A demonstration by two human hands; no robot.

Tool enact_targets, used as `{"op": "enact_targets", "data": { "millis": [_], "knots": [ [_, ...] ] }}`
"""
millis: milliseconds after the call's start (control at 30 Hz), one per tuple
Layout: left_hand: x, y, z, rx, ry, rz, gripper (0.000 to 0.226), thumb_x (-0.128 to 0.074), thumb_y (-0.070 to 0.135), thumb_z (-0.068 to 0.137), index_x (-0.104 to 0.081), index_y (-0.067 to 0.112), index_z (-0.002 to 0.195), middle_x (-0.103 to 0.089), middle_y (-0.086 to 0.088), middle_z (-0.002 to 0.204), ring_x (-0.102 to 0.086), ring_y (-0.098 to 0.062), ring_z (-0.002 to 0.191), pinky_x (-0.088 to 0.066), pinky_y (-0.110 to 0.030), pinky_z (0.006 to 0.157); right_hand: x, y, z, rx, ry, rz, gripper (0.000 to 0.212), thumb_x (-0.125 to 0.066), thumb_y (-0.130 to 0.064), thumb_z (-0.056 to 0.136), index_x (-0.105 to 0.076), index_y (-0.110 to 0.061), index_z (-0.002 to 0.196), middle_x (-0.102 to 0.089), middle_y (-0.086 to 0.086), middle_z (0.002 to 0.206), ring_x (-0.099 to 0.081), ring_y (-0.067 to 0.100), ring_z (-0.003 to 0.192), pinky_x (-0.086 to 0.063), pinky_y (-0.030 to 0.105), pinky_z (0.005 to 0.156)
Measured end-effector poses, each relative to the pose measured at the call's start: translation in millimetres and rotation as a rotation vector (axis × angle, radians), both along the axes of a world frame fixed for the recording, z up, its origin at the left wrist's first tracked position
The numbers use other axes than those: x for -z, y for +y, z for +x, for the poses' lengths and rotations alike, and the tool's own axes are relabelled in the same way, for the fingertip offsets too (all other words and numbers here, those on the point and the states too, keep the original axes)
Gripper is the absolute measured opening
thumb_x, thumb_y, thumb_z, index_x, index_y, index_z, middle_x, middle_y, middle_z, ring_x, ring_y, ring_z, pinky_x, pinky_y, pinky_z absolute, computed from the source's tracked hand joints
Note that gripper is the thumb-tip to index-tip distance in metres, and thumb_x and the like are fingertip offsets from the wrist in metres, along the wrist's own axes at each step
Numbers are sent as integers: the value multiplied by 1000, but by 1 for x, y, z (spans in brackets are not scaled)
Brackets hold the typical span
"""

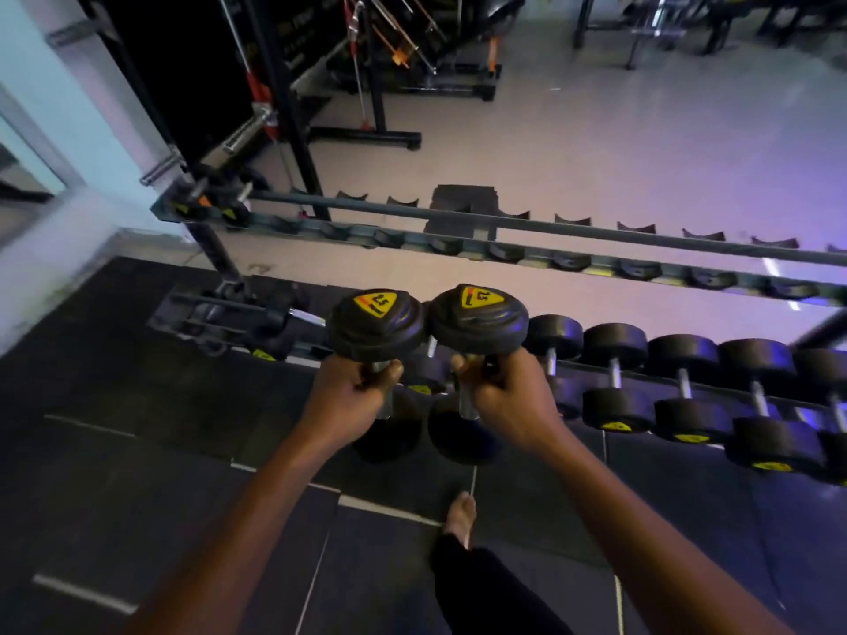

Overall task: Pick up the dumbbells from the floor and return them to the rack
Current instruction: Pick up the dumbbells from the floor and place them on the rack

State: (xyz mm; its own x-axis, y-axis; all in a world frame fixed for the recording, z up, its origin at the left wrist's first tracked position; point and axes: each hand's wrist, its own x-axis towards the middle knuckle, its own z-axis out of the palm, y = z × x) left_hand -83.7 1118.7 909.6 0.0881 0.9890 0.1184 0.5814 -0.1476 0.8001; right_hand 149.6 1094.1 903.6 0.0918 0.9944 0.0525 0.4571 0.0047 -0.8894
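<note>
Left hand point(362, 387) clenched round handle of left dumbbell point(376, 324); right hand point(499, 391) clenched round handle of right dumbbell point(479, 319). Both held near upright, off the floor, top heads touching side by side at frame centre, yellow labels facing up. Lower heads dark, below the hands, just above floor mats point(137, 405). Rack point(596, 231) straight ahead, running 9 to 3 o'clock: top tier cradles bare except a small pair at 10 o'clock end; lower tier holds a row of dumbbells point(614, 382) from centre out to 3 o'clock. Held pair hangs in front of the lower tier's left part. Bare foot point(460, 515) on mats at 6 o'clock. Cable machine point(293, 84) at 11 o'clock behind rack.
</note>
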Motion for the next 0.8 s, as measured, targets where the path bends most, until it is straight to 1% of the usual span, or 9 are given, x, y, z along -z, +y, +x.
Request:
{"op": "enact_targets", "data": {
  "millis": [100,200,300,367,433,533,667,733,800],
  "knots": [
    [12,65,-16,-41,-4,-7,26,-72,39,85,-80,23,104,-81,7,102,-73,-8,104,-60,-36,87,9,82,-15,-50,11,-41,27,-70,-48,91,-70,-20,93,-77,-1,76,-75,15,71,-62,52,67],
    [13,131,-30,-118,-37,-88,29,-75,39,81,-72,35,109,-81,5,100,-74,-10,102,-62,-39,88,8,164,-31,-116,-2,-46,35,-66,-55,91,-70,-21,91,-76,1,76,-74,16,71,-61,52,68],
    [7,192,-43,-203,-75,-123,25,-78,36,78,-81,25,100,-79,9,101,-72,-7,102,-55,-21,87,5,238,-49,-154,17,-42,28,-69,-48,95,-68,-20,89,-75,-1,72,-69,8,66,-58,44,65],
    [1,232,-53,-221,-90,-91,33,-82,25,81,-78,19,114,-76,6,110,-66,-1,106,-48,-11,88,2,284,-62,-188,1,-35,31,-68,-50,92,-66,-19,90,-74,0,74,-70,13,69,-59,47,67],
    [-2,271,-66,-274,-65,-123,36,-83,22,84,-75,17,119,-75,3,112,-66,-5,109,-48,-16,91,-1,328,-75,-234,-9,-55,30,-67,-49,88,-66,-20,94,-75,2,81,-74,22,78,-61,55,73],
    [-7,324,-88,-359,-83,-195,41,-79,38,79,-75,19,115,-77,2,106,-69,-14,104,-53,-29,90,-5,384,-96,-272,13,-86,20,-68,-42,89,-66,-23,95,-76,1,83,-74,22,78,-61,57,75],
    [8,400,-132,-388,-90,-214,56,-74,59,71,-72,26,116,-79,3,109,-73,-21,108,-58,-49,96,-8,455,-132,-246,29,-26,31,-67,-50,93,-64,-20,93,-73,3,81,-71,28,77,-59,58,72],
    [8,437,-150,-392,-54,-226,50,-75,58,74,-70,29,115,-78,4,110,-72,-23,109,-58,-46,96,-2,488,-151,-215,64,-59,22,-69,-47,96,-64,-25,97,-75,-1,85,-73,21,80,-61,56,76],
    [8,474,-167,-382,-26,-263,29,-78,44,85,-71,28,107,-76,3,105,-71,-21,102,-55,-33,89,3,522,-171,-201,76,-101,22,-68,-48,94,-66,-27,101,-77,-1,89,-74,21,85,-62,57,80]
  ]
}}
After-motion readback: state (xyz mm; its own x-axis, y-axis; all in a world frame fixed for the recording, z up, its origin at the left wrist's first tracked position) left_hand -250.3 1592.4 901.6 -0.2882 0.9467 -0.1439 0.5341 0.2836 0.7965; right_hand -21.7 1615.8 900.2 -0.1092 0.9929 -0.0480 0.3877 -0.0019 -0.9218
